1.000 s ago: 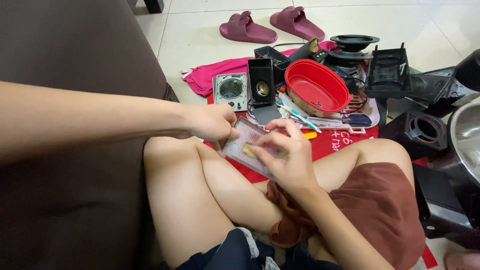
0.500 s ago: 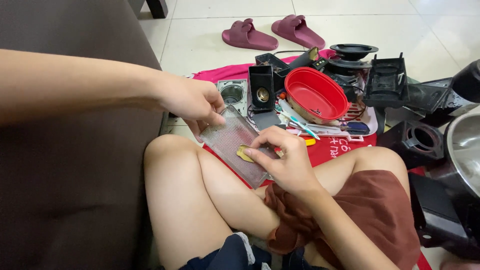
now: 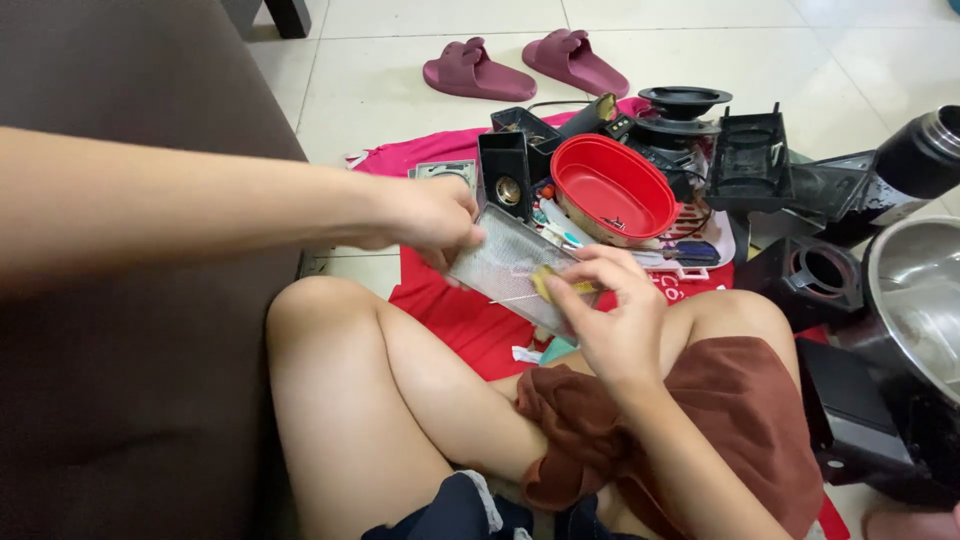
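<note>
A person sits cross-legged on a tiled floor, both arms reaching forward over bare knees. The left arm stretches in level from the left side of the view, its left hand curled, fingers closed on the upper left end of a flat, rectangular metal mesh panel. The right arm rises from the lap, bent at the elbow, and the right hand is cupped with fingers bent, fingertips pinching the lower right end of the same panel, where a small yellowish patch shows under the thumb. The panel is held tilted just above the near edge of a red cloth spread on the floor, between the knees and a cluster of parts. On the cloth, just beyond the panel, lies a red oval bowl; to its left stands a small black speaker box, and black plastic housings crowd the cloth's far right edge. A steel pot sits at the right border of the view, well apart from the hands. A pair of maroon slippers rests on the tiles beyond the cloth's far edge. A dark sofa fills the left side.
</note>
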